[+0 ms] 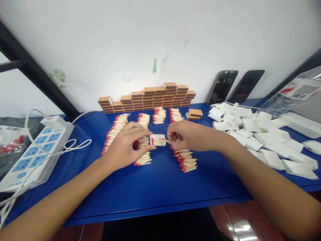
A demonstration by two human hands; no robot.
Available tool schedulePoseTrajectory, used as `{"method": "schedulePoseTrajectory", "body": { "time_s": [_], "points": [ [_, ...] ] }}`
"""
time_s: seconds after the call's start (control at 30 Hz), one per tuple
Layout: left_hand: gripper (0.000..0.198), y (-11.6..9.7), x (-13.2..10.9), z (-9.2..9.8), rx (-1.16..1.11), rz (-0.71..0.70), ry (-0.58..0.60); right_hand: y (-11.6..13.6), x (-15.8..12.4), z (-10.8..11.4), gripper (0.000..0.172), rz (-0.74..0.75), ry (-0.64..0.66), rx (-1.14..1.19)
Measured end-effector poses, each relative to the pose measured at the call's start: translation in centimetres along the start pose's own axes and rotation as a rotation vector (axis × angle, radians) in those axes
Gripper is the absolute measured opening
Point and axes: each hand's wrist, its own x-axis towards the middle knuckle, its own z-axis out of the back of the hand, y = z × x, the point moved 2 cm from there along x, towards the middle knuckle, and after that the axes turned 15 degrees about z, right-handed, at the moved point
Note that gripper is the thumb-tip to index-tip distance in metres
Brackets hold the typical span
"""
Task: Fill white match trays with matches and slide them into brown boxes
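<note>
L hand (125,144) part-curled, thumb + finger gripping white tray (161,136) by left end, mid-counter (150,187), prob. to steady it. R hand (182,135) nearly closed, pinching matches (166,141) (no. unclear) at tray's right end. Match piles (187,161) flank tray, prob. for short reach.

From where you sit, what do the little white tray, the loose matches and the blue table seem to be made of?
White tray, in the left hand: probably thin matte card, judging by its slim, plain white walls.
Matches: likely bare wood, with pale, straight sticks; the red heads look like a dipped coating.
Blue table: smooth, evenly coloured, perhaps painted metal or laminate; I can't tell which.
</note>
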Motion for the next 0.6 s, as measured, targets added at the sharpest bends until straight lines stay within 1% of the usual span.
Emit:
{"method": "schedulePoseTrajectory", "body": {
  "time_s": [0.17, 0.3, 0.47, 0.6],
  "points": [
    [0.035, -0.1, 0.1, -0.1, -0.003, -0.004, 0.007, 0.2, 0.0, 0.0, 0.001, 0.022, -0.036, -0.021],
    [0.036, -0.1, 0.1, -0.1, -0.003, -0.002, 0.018, 0.5, 0.1, 0.0, 0.003, 0.021, -0.073, -0.052],
    [0.036, -0.2, 0.0, -0.1, 0.007, -0.007, 0.023, 1.0, 0.1, -0.2, 0.007, 0.090, -0.139, -0.125],
    [0.036, -0.2, -0.1, -0.1, 0.007, -0.002, 0.028, 1.2, 0.1, -0.6, 0.007, 0.106, -0.162, -0.170]
  ]
}}
